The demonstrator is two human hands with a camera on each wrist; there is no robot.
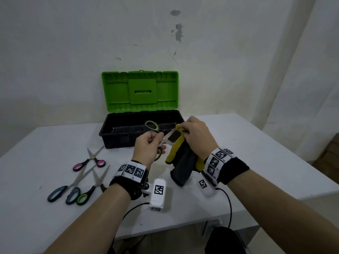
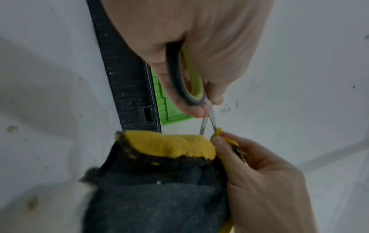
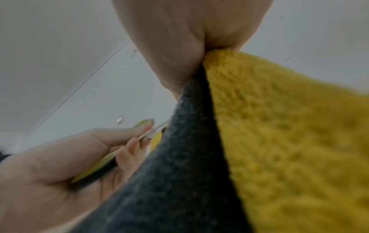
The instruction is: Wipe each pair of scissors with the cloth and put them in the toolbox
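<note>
One pair of scissors with black-and-lime handles is held up in the air just in front of the toolbox, its blades spread apart in a narrow V. The left hand grips it by the handles, with the fingers curled round one loop, which the left wrist view shows as a black ring lined with yellow-green; the other loop stands free above the hand, against the dark inside of the box. The right hand pinches a fold of the cloth between thumb and fingers round the tip of one blade, so that this blade end is hidden in the fabric while the other blade stays bare beside it. The cloth is yellow on one face and dark grey on the other, and the rest of it hangs down from the right hand toward the table. The toolbox stands at the far edge of the table against the wall, its black tray open and its green lid tilted back upright. Three more pairs lie on the table to the left, well apart from the box: a small pair with pink-lined handles farthest back, a pair with blue-grey handles nearer, and a pair with green-lined handles just beside it, their blades crossing. Both wrists wear black bands with white marker tags and a small white camera unit, from which black cables trail down over the table's near edge.
</note>
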